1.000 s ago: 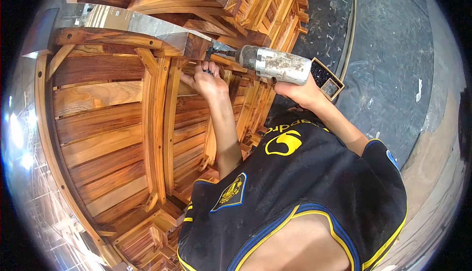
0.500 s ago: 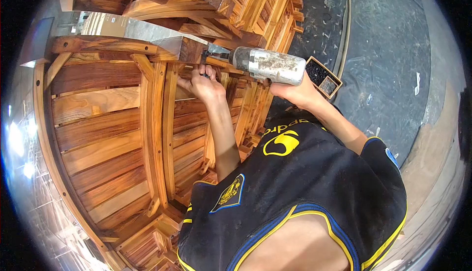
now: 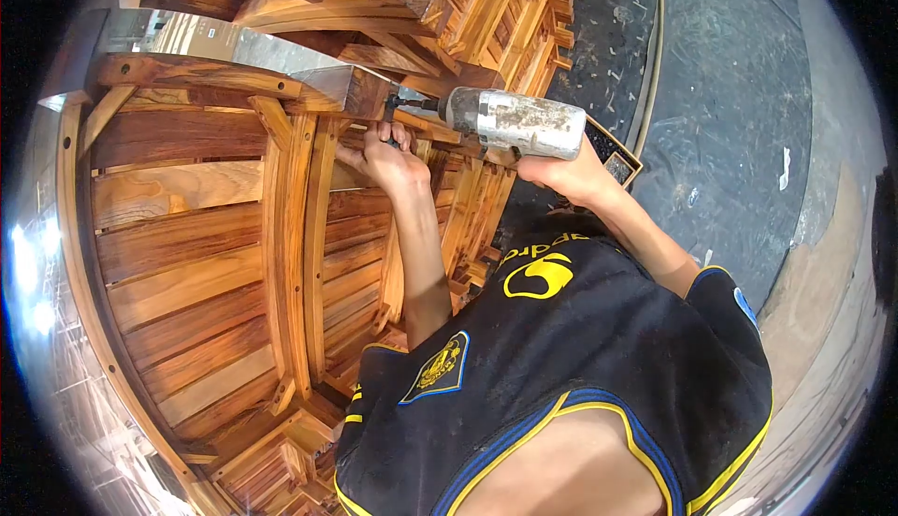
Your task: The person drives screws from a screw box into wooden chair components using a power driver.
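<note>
My right hand (image 3: pixel 566 174) grips a worn, silver-bodied power driver (image 3: pixel 528 121), its body lying roughly level across the view. The driver's dark bit (image 3: pixel 418 104) points left, its tip right at a small black piece (image 3: pixel 390 107) against the end of a wooden beam (image 3: pixel 351 93). Just below the tip, the fingers of my left hand (image 3: pixel 398 159) are closed on this black piece; its exact kind I cannot tell. Behind my left hand stands a slatted wooden furniture frame (image 3: pixel 187 263) with upright rails.
A divided wooden box (image 3: pixel 629 165) of small dark and metallic parts sits beyond my right hand, partly hidden by it. More wooden frames (image 3: pixel 346 11) stand along the top. Dark sheeting (image 3: pixel 720 123) with scraps covers the floor to the right. Cardboard (image 3: pixel 196 37) shows at upper left.
The driver has shifted slightly right, and its rear and my right hand now cover more of the parts box. My left hand stays in place. The view has tilted slightly.
</note>
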`<state>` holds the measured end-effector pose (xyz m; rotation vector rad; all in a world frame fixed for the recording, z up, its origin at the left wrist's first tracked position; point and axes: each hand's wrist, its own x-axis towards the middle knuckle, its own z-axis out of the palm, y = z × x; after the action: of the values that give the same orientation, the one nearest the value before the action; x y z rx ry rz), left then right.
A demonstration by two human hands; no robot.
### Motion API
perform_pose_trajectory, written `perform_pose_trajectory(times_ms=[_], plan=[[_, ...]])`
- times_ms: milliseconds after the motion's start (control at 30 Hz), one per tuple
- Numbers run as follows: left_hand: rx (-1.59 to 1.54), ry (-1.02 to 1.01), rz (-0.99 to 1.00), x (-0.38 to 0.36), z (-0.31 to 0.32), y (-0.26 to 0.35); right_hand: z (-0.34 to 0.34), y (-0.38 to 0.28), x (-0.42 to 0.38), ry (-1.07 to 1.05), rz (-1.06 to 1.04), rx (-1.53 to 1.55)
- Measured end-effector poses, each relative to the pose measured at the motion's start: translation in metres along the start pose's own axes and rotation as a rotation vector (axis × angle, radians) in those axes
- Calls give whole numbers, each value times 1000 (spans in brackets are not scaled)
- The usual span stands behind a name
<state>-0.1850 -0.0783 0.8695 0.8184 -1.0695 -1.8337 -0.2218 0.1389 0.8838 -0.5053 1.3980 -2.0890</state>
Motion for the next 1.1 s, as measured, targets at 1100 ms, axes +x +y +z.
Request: perform_pose_trajectory(times_ms=[1100], plan=[[-73,-72,-101,-7,-19,14,-3,14,9,-15,-180,-162]])
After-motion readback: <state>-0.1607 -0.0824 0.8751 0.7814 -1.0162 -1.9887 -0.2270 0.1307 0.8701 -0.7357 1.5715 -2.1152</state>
